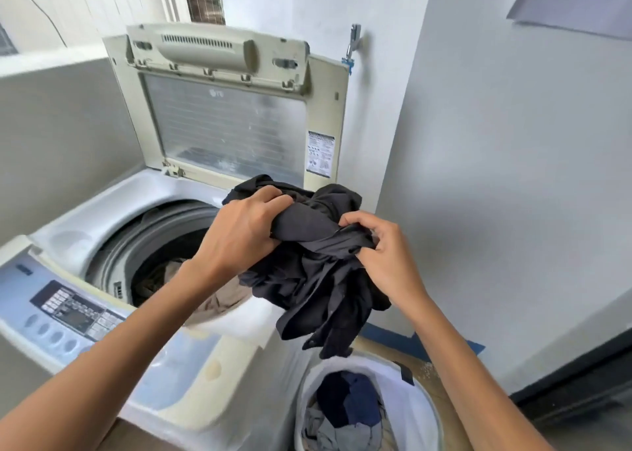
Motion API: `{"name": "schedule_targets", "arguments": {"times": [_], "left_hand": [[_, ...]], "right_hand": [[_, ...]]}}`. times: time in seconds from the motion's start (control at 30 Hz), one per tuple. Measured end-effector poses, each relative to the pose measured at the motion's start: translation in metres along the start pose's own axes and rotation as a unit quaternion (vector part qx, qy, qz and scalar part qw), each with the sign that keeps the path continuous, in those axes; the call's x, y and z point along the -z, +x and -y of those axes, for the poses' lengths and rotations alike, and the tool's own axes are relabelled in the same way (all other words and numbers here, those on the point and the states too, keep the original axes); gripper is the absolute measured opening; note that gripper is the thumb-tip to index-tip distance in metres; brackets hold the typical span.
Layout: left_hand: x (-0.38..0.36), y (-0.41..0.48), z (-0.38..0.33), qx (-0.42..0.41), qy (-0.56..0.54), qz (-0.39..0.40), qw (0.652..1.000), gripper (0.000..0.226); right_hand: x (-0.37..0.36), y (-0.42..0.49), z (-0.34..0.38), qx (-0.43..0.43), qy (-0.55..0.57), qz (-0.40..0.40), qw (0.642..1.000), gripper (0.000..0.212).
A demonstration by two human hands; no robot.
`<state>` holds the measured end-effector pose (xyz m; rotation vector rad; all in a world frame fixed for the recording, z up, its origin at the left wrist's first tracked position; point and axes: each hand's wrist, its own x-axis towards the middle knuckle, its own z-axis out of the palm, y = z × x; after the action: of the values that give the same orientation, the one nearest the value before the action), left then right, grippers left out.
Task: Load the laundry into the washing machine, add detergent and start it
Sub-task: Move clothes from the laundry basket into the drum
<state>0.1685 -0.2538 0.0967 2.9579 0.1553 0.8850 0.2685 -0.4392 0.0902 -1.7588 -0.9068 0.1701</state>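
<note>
We see the washing machine [113, 211] in smooth, glossy plastic, yellowed along its edges. Its lid [225, 122] carries a ribbed, cloudy translucent pane. The dark garment [318, 273] is soft matt cloth, creased and limp. The laundry basket [415, 402] looks like thin white plastic, though the blur leaves us unsure. The tap [354, 42] on the matt painted wall [513, 177] is shiny metal.
</note>
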Motion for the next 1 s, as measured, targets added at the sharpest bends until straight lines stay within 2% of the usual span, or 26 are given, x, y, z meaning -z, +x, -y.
{"name": "schedule_targets", "arguments": {"times": [0.2,0.4,0.8,1.0], "left_hand": [[0.042,0.005,0.074,-0.003,0.000,-0.054,0.999,0.049],[0.069,0.001,0.148,-0.013,0.002,-0.061,0.998,0.045],[0.076,-0.022,0.274,-0.007,0.027,-0.043,0.999,0.045],[0.028,-0.040,0.310,0.020,0.020,0.028,0.999,0.039]], "right_hand": [[-0.058,0.042,0.047,0.024,0.030,-0.015,0.999,0.053],[-0.124,0.073,0.081,0.027,0.033,-0.026,0.999,0.053],[-0.247,0.125,0.086,-0.007,0.039,-0.027,0.999,0.051],[-0.285,0.133,0.050,-0.069,0.011,-0.005,0.998,0.049]]}}
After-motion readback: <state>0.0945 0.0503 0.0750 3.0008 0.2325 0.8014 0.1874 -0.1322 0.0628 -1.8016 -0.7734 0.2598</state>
